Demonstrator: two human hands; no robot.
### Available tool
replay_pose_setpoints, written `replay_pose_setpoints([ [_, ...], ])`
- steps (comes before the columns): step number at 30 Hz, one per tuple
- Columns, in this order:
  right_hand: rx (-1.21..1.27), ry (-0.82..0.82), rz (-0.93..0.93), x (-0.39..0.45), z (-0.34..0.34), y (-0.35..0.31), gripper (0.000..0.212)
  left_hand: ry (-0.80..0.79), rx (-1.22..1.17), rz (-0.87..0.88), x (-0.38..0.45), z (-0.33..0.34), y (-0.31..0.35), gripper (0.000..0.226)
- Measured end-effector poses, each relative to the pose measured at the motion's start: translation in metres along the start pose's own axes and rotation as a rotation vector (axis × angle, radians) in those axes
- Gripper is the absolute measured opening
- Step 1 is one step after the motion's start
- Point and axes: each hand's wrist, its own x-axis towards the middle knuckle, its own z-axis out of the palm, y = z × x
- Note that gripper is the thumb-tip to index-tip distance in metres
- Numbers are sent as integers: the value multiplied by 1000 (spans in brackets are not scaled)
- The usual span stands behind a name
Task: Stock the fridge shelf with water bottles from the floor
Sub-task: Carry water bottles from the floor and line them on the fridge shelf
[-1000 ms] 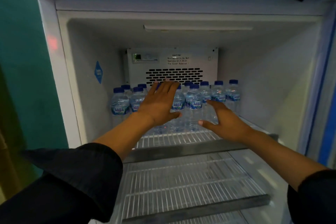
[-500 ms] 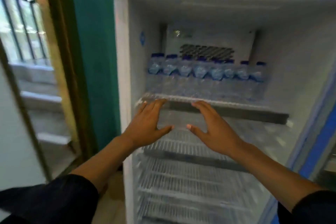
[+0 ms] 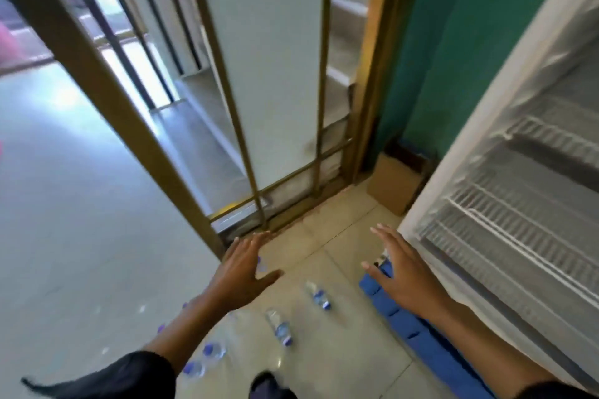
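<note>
Nearest to you, several water bottles (image 3: 281, 327) lie scattered on the tile floor (image 3: 327, 246), just left of the fridge (image 3: 505, 204) and below your arms. Your left hand (image 3: 241, 272) hovers above them with fingers spread, holding nothing; your right hand (image 3: 400, 272) is spread too, close to the blue base (image 3: 418, 330) of the fridge. Bend low and grip each bottle around its middle, one per hand, because lying bottles probably roll. Farther, beside the fridge, stands a cardboard box (image 3: 393, 186).
</note>
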Motion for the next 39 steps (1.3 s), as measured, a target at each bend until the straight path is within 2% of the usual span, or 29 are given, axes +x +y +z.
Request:
replay_pose_setpoints([
  [4,32,-166,13,18,59,-4,71,-57,-2,-180,-44,13,-60,81],
  [9,7,-255,73,44,128,7,77,-216,-3,-259,-43,50,-104,80],
  [12,-8,-291,150,53,172,25,72,-315,-12,-263,-24,87,-129,80],
  [19,-31,-372,327,86,303,110,66,-523,24,-169,22,248,-210,75],
  [22,-30,-428,332,100,367,157,63,-640,115,-128,35,337,-249,76],
  [25,-24,-474,305,114,427,210,61,-687,263,-62,45,427,-291,78],
  [28,-19,-492,303,123,478,261,58,-684,403,28,54,506,-325,73],
  [32,-69,-551,269,132,534,312,57,-629,519,239,66,581,-356,71],
  [36,-58,-540,244,147,572,348,52,-640,643,361,76,633,-373,75],
  [39,-51,-496,189,162,587,368,48,-591,665,380,85,653,-380,66],
])
